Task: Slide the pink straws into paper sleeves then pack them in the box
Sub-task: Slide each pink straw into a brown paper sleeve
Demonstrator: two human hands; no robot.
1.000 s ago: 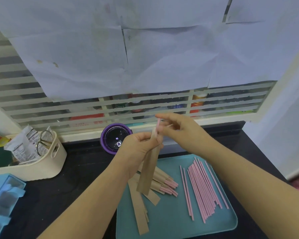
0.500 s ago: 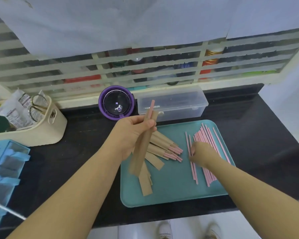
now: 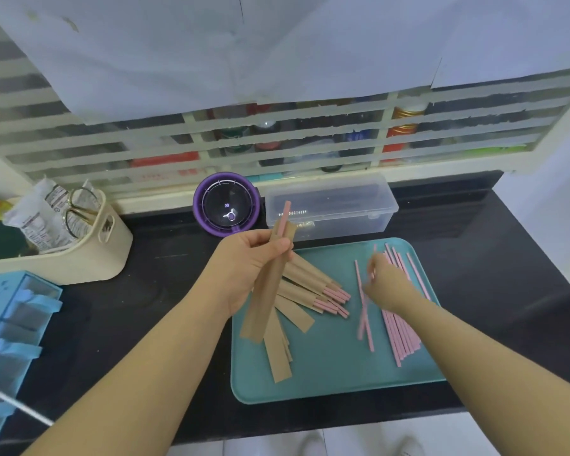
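Observation:
My left hand [image 3: 241,268] grips a brown paper sleeve [image 3: 264,297] held upright over the teal tray [image 3: 326,373], and a pink straw's tip [image 3: 285,213] sticks out of its top. My right hand [image 3: 387,284], blurred, is down on the pile of loose pink straws [image 3: 402,330] at the tray's right, with curled fingers pinching one straw whose end shows above them. Several sleeved straws [image 3: 313,287] lie in the tray's middle, and empty sleeves [image 3: 278,357] lie below them. The clear plastic box [image 3: 329,205] stands shut behind the tray.
A purple round device [image 3: 226,205] sits left of the box. A cream basket [image 3: 89,258] with scissors and packets stands at the left, and a blue drawer unit [image 3: 7,324] is in front of it. A slatted shelf runs along the back of the black counter.
My right hand left the sleeve's top and dropped to the loose straws on the tray. The view tilted down. My left hand still holds the sleeved straw.

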